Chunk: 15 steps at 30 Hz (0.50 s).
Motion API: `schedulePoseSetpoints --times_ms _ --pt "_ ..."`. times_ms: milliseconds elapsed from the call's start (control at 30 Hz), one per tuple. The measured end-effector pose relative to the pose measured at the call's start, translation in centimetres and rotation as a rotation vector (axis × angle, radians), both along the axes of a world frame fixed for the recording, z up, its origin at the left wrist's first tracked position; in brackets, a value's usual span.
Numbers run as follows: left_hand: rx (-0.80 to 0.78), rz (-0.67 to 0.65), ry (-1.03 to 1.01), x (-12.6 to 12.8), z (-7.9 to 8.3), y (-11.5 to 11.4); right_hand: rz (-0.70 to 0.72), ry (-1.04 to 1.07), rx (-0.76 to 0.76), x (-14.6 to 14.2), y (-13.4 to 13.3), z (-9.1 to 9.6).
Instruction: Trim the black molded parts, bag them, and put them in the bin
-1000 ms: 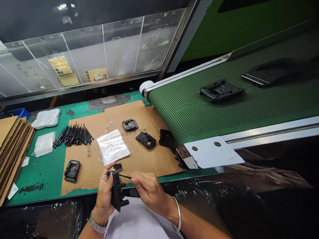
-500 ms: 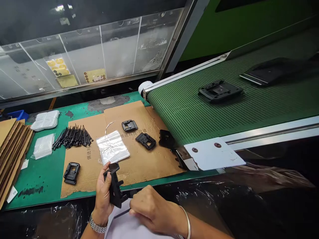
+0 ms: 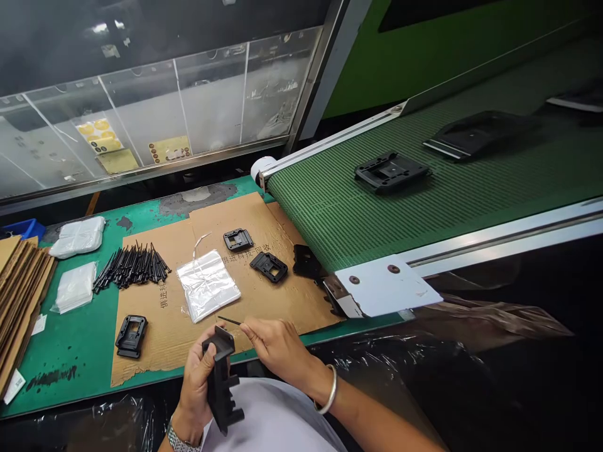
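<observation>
near the table edge [image 3: 56, 398], left fingers [image 3: 207, 363] pinch a bracket [image 3: 218, 392], right fingers [image 3: 255, 333] a rod [image 3: 229, 320].

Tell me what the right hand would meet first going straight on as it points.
Probably the clear plastic stack on the cardboard: the right hand and its thin dark rod point that way. Depth is unclear, so it might pass above.
</observation>
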<state>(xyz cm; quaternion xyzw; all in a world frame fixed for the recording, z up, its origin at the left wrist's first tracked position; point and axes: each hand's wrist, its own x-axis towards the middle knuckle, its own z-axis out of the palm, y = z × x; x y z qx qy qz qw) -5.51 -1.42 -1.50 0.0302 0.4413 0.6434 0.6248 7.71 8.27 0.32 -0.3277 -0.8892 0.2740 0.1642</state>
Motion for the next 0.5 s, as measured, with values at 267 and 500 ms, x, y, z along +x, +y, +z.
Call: schedulePoseSetpoints --times_ms 267,500 --pt "0.108 -0.022 -0.726 0.6 0.3 -1.1 -0.221 -0.535 -0.112 1.3 3.7 -6.3" --pt "0.102 -0.043 -0.838 0.6 0.2 -1.1 -0.379 -0.679 -0.090 3.2 5.1 -10.9"
